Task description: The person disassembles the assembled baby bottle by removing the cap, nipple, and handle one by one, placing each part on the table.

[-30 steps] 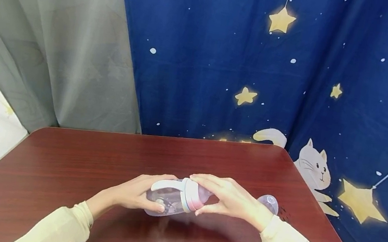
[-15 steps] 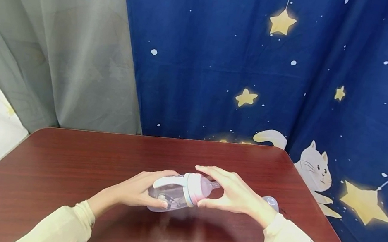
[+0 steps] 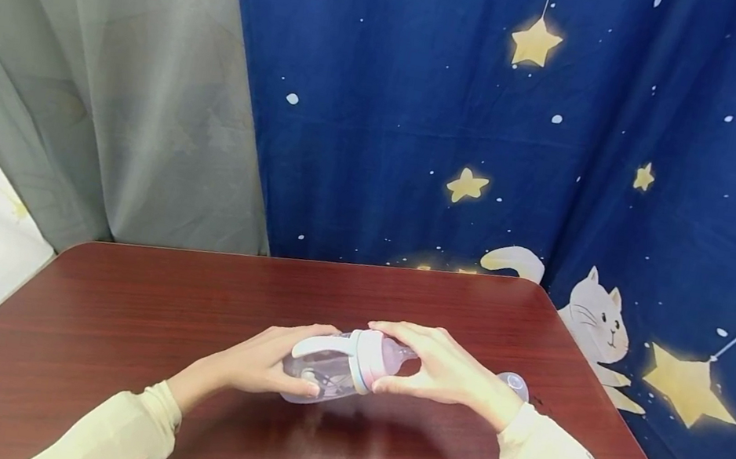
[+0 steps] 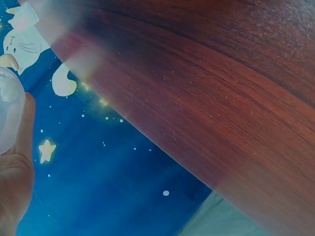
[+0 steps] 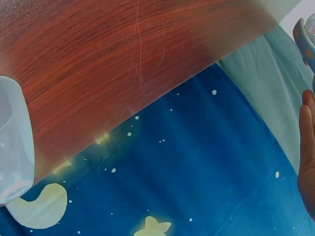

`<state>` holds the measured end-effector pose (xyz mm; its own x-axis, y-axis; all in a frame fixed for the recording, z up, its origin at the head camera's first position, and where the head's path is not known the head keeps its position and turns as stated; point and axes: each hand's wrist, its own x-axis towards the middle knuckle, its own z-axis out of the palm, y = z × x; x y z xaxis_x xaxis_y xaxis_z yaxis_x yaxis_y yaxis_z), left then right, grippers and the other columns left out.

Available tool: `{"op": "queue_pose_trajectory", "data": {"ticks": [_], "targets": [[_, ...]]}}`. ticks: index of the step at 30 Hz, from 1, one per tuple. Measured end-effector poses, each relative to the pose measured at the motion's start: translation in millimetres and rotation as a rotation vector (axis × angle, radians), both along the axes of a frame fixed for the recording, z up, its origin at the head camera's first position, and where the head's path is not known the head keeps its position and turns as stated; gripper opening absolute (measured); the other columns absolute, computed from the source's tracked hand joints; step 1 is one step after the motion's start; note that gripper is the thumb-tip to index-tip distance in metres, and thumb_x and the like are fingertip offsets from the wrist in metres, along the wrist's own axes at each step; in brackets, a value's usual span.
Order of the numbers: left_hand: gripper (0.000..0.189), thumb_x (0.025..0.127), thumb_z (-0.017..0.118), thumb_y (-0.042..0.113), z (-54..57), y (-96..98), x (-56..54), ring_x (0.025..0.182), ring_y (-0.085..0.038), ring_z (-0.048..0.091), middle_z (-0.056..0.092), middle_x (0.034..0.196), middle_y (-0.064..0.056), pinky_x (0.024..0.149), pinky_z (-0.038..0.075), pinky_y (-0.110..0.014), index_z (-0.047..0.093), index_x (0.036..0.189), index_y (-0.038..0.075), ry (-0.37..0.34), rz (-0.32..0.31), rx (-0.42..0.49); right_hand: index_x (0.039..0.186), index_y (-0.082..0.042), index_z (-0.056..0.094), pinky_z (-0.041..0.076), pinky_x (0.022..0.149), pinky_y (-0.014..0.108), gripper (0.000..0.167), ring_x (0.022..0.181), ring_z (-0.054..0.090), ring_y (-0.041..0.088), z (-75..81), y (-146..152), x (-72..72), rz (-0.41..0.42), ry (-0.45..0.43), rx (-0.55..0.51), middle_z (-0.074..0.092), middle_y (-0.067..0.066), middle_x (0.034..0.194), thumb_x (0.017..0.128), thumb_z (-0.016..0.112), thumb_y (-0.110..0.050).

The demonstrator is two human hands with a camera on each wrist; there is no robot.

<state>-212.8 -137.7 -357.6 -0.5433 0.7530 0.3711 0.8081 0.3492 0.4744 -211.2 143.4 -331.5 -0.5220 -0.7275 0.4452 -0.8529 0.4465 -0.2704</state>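
Observation:
A clear baby bottle (image 3: 327,372) with white handles and a pinkish collar lies tilted on its side above the table, nipple toward the right. My left hand (image 3: 258,362) grips its body, thumb on the near side and fingers over the far side. My right hand (image 3: 440,369) holds the collar between thumb and fingertips, its palm facing the nipple (image 3: 401,353). The left wrist view catches the bottle's rounded end (image 4: 9,110) beside the left hand. Behind my right wrist, a translucent cap (image 3: 514,385) stands on the table, partly hidden.
The dark red wooden table (image 3: 187,290) spreads around both hands, with its far edge against a blue star-patterned curtain (image 3: 386,105) and a grey curtain (image 3: 164,112). In the right wrist view the cap (image 5: 15,142) shows large at the left edge.
My right hand has drawn back a little off the collar, exposing more of the nipple, then closed in on the collar again. The bottle has risen slightly; my left hand keeps its hold.

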Motion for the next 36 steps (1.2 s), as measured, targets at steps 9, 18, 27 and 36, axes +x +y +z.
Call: {"op": "queue_pose_trajectory", "data": {"ticks": [9,18,27,36], "targets": [[0.06,0.077,0.064,0.043,0.8,1.0,0.5,0.085,-0.005,0.052,0.052,0.109,0.011,0.07,0.043,-0.025,0.039,0.127,0.022,-0.008,-0.008,0.0,0.127,-0.019,0.046,0.042,0.079,0.028,0.068,0.1,0.05,0.006,2.4,2.0,1.5,0.017,0.024,0.017,0.052,-0.009,0.116,0.072,0.062,-0.055],[0.06,0.077,0.064,0.042,-0.4,1.8,0.9,0.085,-0.005,0.052,0.052,0.108,0.01,0.07,0.043,-0.025,0.039,0.127,0.021,-0.006,-0.02,0.005,0.126,-0.016,0.047,0.042,0.079,0.027,0.068,0.101,0.05,0.006,1.3,2.2,0.2,0.082,0.044,-0.014,0.052,-0.008,0.117,0.071,0.066,-0.051],[0.059,0.076,0.064,0.042,-1.0,1.0,2.0,0.085,-0.005,0.052,0.052,0.108,0.011,0.07,0.043,-0.026,0.039,0.126,0.022,-0.01,-0.006,0.005,0.129,-0.018,0.044,0.041,0.081,0.029,0.071,0.102,0.05,0.007,1.2,1.9,0.6,0.067,0.002,-0.011,0.051,-0.007,0.118,0.071,0.065,-0.052],[0.06,0.076,0.064,0.043,-0.7,1.5,2.8,0.085,-0.004,0.052,0.052,0.108,0.011,0.07,0.043,-0.026,0.039,0.127,0.023,-0.006,0.011,-0.004,0.125,-0.025,0.048,0.042,0.078,0.029,0.059,0.098,0.051,0.004,5.0,1.9,5.1,-0.098,-0.011,0.007,0.054,-0.01,0.115,0.075,0.059,-0.054]]}}
